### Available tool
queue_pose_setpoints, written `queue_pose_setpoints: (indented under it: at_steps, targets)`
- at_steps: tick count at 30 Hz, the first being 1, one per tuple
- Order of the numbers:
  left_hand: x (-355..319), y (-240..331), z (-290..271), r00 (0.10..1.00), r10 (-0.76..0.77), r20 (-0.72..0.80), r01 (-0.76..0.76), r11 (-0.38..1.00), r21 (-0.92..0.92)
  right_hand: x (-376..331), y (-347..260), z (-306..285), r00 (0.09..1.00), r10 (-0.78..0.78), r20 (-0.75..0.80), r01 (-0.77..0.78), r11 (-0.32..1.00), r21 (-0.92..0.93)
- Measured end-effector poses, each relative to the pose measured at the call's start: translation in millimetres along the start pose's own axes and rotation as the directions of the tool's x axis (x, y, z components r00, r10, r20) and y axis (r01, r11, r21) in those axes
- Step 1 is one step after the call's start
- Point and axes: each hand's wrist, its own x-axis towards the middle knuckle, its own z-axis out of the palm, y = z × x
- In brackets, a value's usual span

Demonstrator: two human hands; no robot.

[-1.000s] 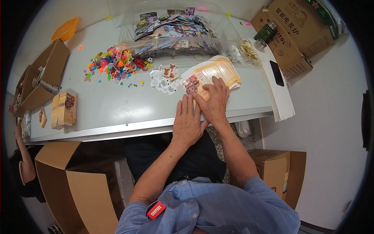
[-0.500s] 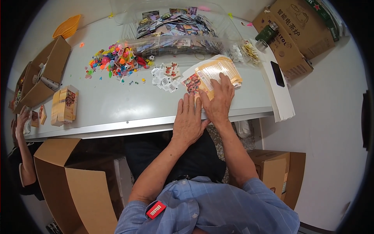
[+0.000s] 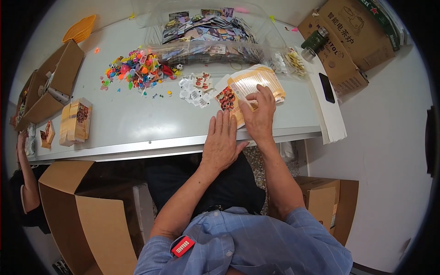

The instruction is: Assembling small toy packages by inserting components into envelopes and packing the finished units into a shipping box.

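Note:
A fanned stack of flat orange-and-white printed cardboard sheets (image 3: 263,82) lies at the table's front, right of centre. My left hand (image 3: 221,142) rests palm down, fingers stretched out, its fingertips on the near left corner of the stack. Over the front of the same stack is my right hand (image 3: 260,115), its fingers bent and somewhat apart, thumb close to the index finger. No object shows in its grasp. Left of the stack lie small white printed packets (image 3: 195,94) and red-patterned pieces (image 3: 202,80).
A pile of colourful small toys (image 3: 140,68) sits behind left. A clear bin (image 3: 270,43) holds many cards. Folded boxes (image 3: 75,123) stand left, near a co-worker's hand (image 3: 21,141). A phone (image 3: 327,88) and bottle (image 3: 315,39) lie right. An open carton (image 3: 103,220) stands below.
My right hand's fingers have bent and drawn closer to the thumb above the stack. My left hand has stayed put. The co-worker's hands at far left have shifted.

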Motion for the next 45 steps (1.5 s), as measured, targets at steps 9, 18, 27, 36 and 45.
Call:
queue_pose_setpoints:
  at_steps: [9,18,27,36,45]
  targets:
    - [-16.4,-7.7,-22.7,0.843,-0.523,-0.122,0.058,0.316,-0.947,-10.1,-17.6,-29.1,0.923,0.273,0.269,-0.384,0.667,0.639]
    - [-67.2,-54.6,-74.5,0.929,-0.041,0.367,0.304,-0.476,-0.825,-109.0,-74.9,-15.7,0.554,0.036,0.832,-0.833,0.019,0.553]
    - [-81.8,-30.8,-68.5,0.705,-0.628,0.330,0.442,0.025,-0.897,-136.2,-79.9,-5.1,0.697,0.136,0.704,-0.690,0.397,0.606]
    - [-171.9,-42.4,-56.1,0.641,-0.556,0.529,0.467,-0.265,-0.844,-175.2,-68.8,14.5,0.624,0.080,0.778,-0.690,0.523,0.500]
    - [-182.8,-16.4,-45.3,0.622,-0.761,0.186,0.412,0.116,-0.904,-186.3,-59.2,35.2,0.686,0.046,0.726,-0.702,0.305,0.644]
